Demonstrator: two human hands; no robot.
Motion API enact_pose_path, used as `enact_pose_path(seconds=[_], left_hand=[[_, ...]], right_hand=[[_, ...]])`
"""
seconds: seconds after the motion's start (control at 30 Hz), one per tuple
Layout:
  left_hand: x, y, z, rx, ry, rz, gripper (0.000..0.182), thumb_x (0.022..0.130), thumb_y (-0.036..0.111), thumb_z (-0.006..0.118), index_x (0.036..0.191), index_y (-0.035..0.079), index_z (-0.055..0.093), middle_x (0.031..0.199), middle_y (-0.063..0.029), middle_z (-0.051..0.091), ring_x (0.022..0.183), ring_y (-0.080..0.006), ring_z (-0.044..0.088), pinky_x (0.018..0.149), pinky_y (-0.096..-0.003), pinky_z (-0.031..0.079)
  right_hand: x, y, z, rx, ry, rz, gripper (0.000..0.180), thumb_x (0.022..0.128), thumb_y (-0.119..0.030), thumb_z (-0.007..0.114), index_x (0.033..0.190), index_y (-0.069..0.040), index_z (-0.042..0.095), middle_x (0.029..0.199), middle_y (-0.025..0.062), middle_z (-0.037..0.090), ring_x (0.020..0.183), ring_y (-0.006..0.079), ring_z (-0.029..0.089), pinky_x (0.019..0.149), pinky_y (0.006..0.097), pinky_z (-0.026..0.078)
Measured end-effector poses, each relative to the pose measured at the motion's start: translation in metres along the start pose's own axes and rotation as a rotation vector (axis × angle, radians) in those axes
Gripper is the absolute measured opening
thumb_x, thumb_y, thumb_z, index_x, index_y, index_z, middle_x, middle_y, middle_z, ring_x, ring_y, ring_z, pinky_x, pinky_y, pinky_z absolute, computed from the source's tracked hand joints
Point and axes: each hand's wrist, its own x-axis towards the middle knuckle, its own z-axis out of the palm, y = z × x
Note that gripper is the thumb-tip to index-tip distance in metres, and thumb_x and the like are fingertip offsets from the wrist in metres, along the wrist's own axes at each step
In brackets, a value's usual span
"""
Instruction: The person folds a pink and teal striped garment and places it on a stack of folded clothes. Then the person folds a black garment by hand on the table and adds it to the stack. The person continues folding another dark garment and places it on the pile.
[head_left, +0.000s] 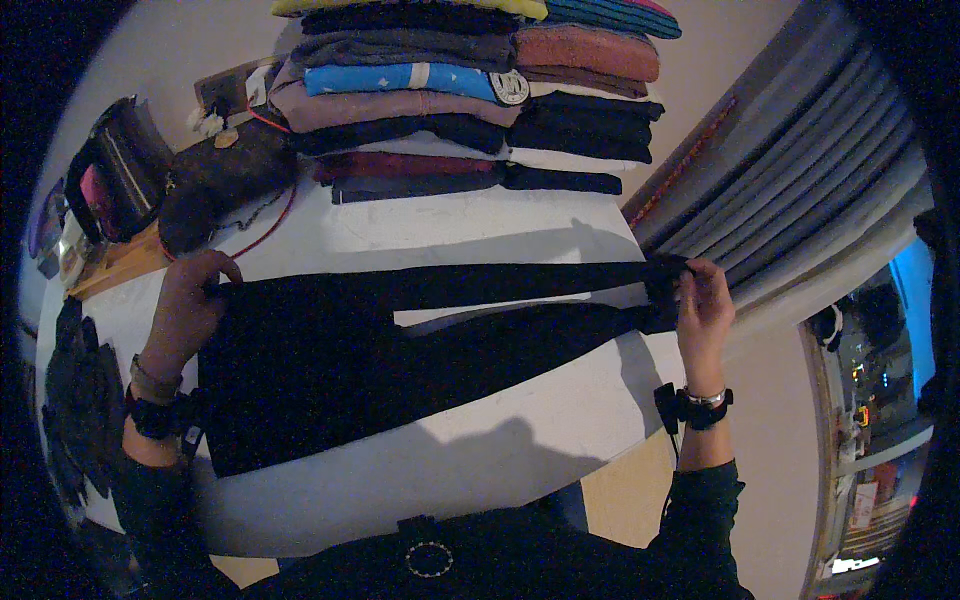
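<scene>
Black trousers (322, 360) lie stretched sideways across the white table (480, 465), waist end at the left and leg ends at the right. My left hand (191, 307) pinches the upper corner of the waist end. At the far end, my right hand (703, 300) grips the cuff of the upper leg, close to the table's right edge. The lower leg's end hangs just below that hand. A narrow gap between the two legs lets the white tabletop show through. Both wrists carry dark straps with small devices.
Two stacks of folded clothes (412, 112) stand at the back of the table. A brown handbag (229, 180) with a red cord sits back left, near a wooden tray (120, 259). Dark fabric (82, 405) lies at the left edge. Grey curtains (795, 172) hang at the right.
</scene>
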Motion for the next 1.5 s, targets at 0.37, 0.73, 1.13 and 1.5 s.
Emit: enact_pose_path(seconds=[0.37, 0.73, 1.13, 1.5], left_hand=[[-0.003, -0.002, -0.005, -0.212, -0.259, -0.215, 0.023, 0.070, -0.006, 0.074, 0.090, 0.004, 0.068, 0.090, -0.0036, 0.067, 0.083, -0.0139, 0.062, 0.075, -0.0286, 0.051], [-0.001, 0.009, 0.004, 0.175, -0.013, 0.187, 0.031, 0.073, 0.001, 0.074, 0.102, 0.005, 0.065, 0.106, -0.0146, 0.061, 0.103, -0.0378, 0.059, 0.089, -0.0454, 0.051], [-0.043, 0.104, -0.017, 0.055, -0.867, 0.421, 0.087, 0.069, 0.046, 0.086, 0.137, 0.004, 0.053, 0.149, -0.0217, 0.042, 0.135, -0.0399, 0.041, 0.106, -0.0519, 0.045], [-0.082, 0.101, -0.008, 0.231, -0.677, 0.236, 0.029, 0.075, 0.006, 0.063, 0.104, 0.005, 0.064, 0.114, -0.0163, 0.062, 0.111, -0.0345, 0.060, 0.087, -0.0427, 0.055]], right_hand=[[0.061, 0.004, -0.003, -0.162, 0.267, -0.340, 0.019, 0.094, 0.000, 0.064, 0.113, -0.001, 0.067, 0.112, 0.0119, 0.068, 0.102, 0.0229, 0.065, 0.094, 0.0328, 0.051], [0.062, -0.021, 0.088, -0.287, -0.583, -0.218, 0.037, 0.079, -0.012, 0.082, 0.112, -0.004, 0.068, 0.112, 0.0136, 0.068, 0.097, 0.0293, 0.065, 0.086, 0.0385, 0.052], [0.008, -0.052, 0.023, -0.135, -1.207, -0.186, 0.077, 0.067, -0.024, 0.087, 0.136, -0.005, 0.059, 0.150, 0.0213, 0.047, 0.141, 0.0381, 0.043, 0.117, 0.0437, 0.035], [-0.016, -0.039, -0.005, -0.193, -0.905, -0.097, 0.052, 0.070, -0.001, 0.065, 0.122, -0.003, 0.067, 0.101, 0.0138, 0.070, 0.091, 0.0275, 0.066, 0.083, 0.0358, 0.053]])
